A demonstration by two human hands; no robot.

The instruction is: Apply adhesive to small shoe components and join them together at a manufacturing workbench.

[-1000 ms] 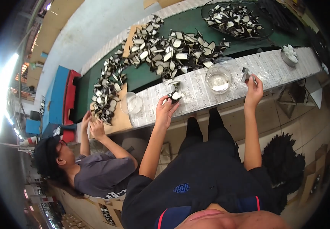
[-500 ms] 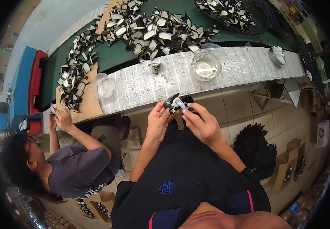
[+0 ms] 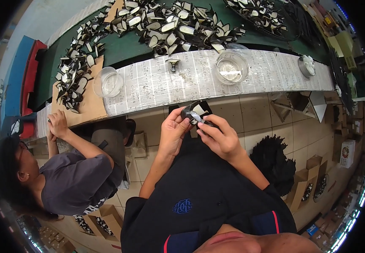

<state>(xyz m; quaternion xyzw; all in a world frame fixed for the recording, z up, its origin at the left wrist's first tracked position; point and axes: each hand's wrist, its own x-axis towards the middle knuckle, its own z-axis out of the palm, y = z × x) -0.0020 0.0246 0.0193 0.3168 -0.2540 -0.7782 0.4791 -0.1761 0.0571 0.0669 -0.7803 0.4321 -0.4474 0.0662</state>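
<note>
In front of my chest, just off the table's near edge, my left hand (image 3: 172, 131) is closed on a black shoe heel (image 3: 200, 109) with a cream flap on its upper side. My right hand (image 3: 222, 138) pinches a small whitish thing (image 3: 196, 116) against the heel; it could be a swab or a brush, but the fingers hide most of it. On the table strip ahead stands a single similar heel (image 3: 172, 64). A large heap of black-and-cream heels (image 3: 174, 28) covers the green tabletop (image 3: 125, 45) behind it.
Clear plastic bowls (image 3: 245, 72) stand on the paper-covered strip (image 3: 157, 86), with a cup (image 3: 303, 67) of white wads at its right. A co-worker (image 3: 74, 179) sits at my left beside cardboard (image 3: 91, 105). On the floor lie a black pile (image 3: 273, 164) and boxes (image 3: 298, 189).
The held heel has turned so more of its cream flap faces up, and my right fingers have shifted on it. My view has shifted slightly. The co-worker's hands have come closer together.
</note>
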